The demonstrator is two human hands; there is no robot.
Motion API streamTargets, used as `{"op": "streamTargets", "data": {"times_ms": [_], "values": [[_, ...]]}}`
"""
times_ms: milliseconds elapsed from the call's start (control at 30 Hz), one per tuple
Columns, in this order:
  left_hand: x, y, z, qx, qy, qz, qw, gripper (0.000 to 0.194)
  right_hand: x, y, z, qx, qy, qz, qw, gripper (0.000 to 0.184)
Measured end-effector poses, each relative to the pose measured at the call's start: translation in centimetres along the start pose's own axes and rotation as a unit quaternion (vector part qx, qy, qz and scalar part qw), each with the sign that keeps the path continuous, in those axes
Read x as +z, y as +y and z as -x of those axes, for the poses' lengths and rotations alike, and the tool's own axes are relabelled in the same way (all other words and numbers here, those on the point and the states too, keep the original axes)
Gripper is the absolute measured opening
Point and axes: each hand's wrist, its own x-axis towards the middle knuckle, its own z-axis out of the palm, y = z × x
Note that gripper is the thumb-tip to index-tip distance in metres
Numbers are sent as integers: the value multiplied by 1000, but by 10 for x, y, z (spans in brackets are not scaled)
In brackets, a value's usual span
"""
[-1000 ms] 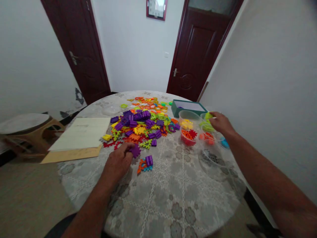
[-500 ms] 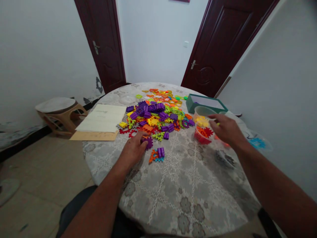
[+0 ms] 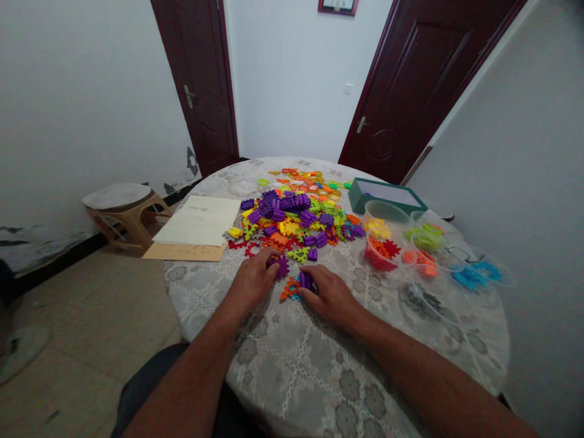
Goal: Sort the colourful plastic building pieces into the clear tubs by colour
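My left hand is closed, thumb and fingers pinching a flat purple toothed plastic piece at the near edge of the pile. Just to the right, my right hand has its thumb and fingers around a small purple ribbed block. That block is at a little group with an orange toothed piece and a blue one, partly hidden by my fingers. Beyond both hands spreads a heap of purple, yellow, green, orange and red interlocking pieces.
Several clear plastic tubs of sorted pieces stand at the right, among them one with red pieces and one with blue. Behind them is a green box. White paper lies at the left over brown card; a stool stands beyond.
My right hand has come from the tubs back to the table's middle and onto the purple ribbed block. My left hand keeps its hold on the purple toothed piece. The view has shifted slightly.
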Motion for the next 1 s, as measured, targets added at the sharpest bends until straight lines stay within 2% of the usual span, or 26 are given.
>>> {"op": "streamTargets", "data": {"times_ms": [100,200,300,433,533,600,900,1000], "values": [[1,-2,0,2,4,36,999,31,2,5,0,21,63,-57,996,43],[4,-4,1,8,-16,111,994,40,3,10,-2,61,100,-121,986,38],[8,-1,1,-10,-48,213,976,43,5,17,-6,89,117,-200,969,33],[12,9,3,-30,-100,303,947,41,7,22,-9,105,103,-321,936,42],[13,15,4,-34,-115,299,947,36,5,19,-8,104,72,-387,913,50],[13,17,5,-36,-116,282,952,34,4,15,-6,101,55,-398,910,53],[17,15,8,8,-101,239,966,30,12,3,-2,99,38,-352,930,47],[12,15,9,40,-90,166,981,34,6,3,-4,89,72,-343,932,56]]}}
